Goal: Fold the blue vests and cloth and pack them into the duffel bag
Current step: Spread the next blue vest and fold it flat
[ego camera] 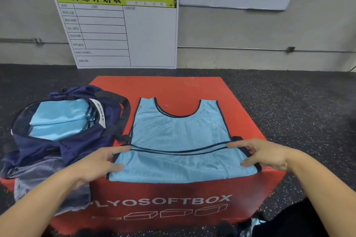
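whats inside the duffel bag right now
Folded light blue cloth fills the open mouth of the navy duffel bag, stacked in at least two layers. Whatever lies beneath the stack or deeper in the bag is covered.

One blue vest (179,131) on one red box (173,88), one duffel bag (63,140), two hands.

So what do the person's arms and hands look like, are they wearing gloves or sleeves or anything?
No gloves. The left hand and the right hand are both bare, and both forearms are bare right down to the bottom of the picture, with no sleeves showing. No watch, rings or bracelets can be seen on either wrist or on the fingers.
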{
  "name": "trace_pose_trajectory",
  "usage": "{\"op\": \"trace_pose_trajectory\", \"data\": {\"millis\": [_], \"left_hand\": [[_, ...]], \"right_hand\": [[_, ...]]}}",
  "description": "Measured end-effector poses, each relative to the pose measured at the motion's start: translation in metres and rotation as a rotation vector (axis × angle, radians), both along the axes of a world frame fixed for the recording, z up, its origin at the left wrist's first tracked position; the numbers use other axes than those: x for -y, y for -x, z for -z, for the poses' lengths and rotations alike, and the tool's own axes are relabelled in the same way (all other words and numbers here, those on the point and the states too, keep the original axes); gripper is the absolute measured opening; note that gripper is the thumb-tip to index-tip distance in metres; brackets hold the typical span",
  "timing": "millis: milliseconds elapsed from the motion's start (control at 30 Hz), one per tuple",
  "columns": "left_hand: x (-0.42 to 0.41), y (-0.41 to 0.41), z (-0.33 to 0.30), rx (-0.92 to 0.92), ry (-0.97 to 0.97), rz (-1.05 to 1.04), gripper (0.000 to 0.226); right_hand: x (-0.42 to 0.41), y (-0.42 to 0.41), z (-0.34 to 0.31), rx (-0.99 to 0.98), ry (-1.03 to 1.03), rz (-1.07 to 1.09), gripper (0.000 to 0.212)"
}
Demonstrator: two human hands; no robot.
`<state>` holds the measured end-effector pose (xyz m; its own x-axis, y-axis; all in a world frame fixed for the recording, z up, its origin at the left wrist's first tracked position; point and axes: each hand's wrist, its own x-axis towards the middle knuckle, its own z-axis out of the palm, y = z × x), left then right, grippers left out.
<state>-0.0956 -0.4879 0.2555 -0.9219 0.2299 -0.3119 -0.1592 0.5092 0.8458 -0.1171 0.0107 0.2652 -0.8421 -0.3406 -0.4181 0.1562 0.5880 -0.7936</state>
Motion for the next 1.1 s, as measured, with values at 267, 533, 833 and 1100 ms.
{"op": "trace_pose_trajectory", "data": {"millis": [267,533,833,1100], "left_hand": [[0.0,0.02,-0.015,-0.125,-0.026,0.003,0.061],[-0.01,0.079,-0.01,-0.135,-0.103,-0.106,0.065],[-0.016,0.16,-0.002,-0.094,-0.129,-0.182,0.059],[-0.035,0.224,0.022,-0.137,-0.088,-0.245,0.061]], "right_hand": [[-0.001,0.017,-0.016,-0.132,0.033,0.079,0.076],[0.005,0.061,-0.019,-0.214,0.034,0.173,0.075],[0.012,0.123,-0.011,-0.234,-0.073,0.253,0.072],[0.014,0.18,0.006,-0.25,-0.125,0.31,0.071]]}}
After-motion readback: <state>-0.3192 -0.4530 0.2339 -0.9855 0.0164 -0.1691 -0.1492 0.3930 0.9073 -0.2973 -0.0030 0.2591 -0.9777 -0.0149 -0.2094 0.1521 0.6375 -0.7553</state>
